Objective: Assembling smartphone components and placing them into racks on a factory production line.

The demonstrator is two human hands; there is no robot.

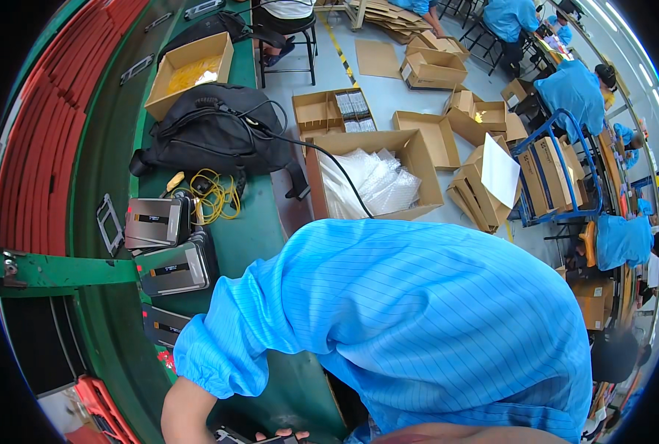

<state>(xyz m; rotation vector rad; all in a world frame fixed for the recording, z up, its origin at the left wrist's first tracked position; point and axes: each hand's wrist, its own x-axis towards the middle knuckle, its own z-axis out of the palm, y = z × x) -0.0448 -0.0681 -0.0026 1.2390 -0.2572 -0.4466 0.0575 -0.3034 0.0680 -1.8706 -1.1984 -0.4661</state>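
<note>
My left arm, in a blue striped sleeve, bends at the elbow, and its bare forearm runs off the lower edge. A few fingertips (285, 433) show at that edge, curled against a dark flat device (276, 440) that is mostly cut off. I cannot tell which hand they belong to; the rest of both hands is out of view. Beyond the forearm, flat grey-and-black devices lie on the green bench in a near pile (163, 325), a middle pile (174, 270) and a far pile (152, 222).
Farther along the bench (244, 222) lie a yellow cable (214, 196), a black backpack (218, 133) and a cardboard box (189, 74). Beside the bench stands a carton of bubble wrap (377, 181). A green bar (70, 270) crosses at left. Several people in blue work at right.
</note>
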